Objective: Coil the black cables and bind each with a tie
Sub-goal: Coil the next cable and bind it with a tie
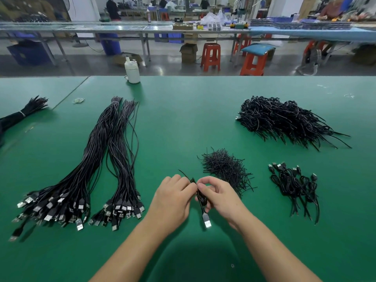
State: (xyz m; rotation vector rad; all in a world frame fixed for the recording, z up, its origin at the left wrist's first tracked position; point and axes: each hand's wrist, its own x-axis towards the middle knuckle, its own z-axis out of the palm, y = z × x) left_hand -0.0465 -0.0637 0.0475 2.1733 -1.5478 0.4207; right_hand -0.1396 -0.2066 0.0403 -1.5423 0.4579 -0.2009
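Observation:
My left hand (173, 198) and my right hand (218, 197) meet over the green table (183, 123), both pinching a coiled black cable (201, 200). Its USB plug (207, 221) hangs down below my fingers. A thin black tie (184, 173) sticks up and to the left from the top of the coil. Two long bundles of uncoiled USB cables (97, 159) lie to the left. A heap of loose black ties (223, 167) sits just beyond my right hand. A few bound coils (295, 186) lie to the right, and a big pile of bound coils (284, 121) further back.
A white bottle (132, 71) stands at the table's far edge. Rubber bands (78, 100) lie at the back left, next to another banded cable bundle (22, 113). Red stools (210, 55) and long workbenches (183, 29) stand across the aisle, with people working behind.

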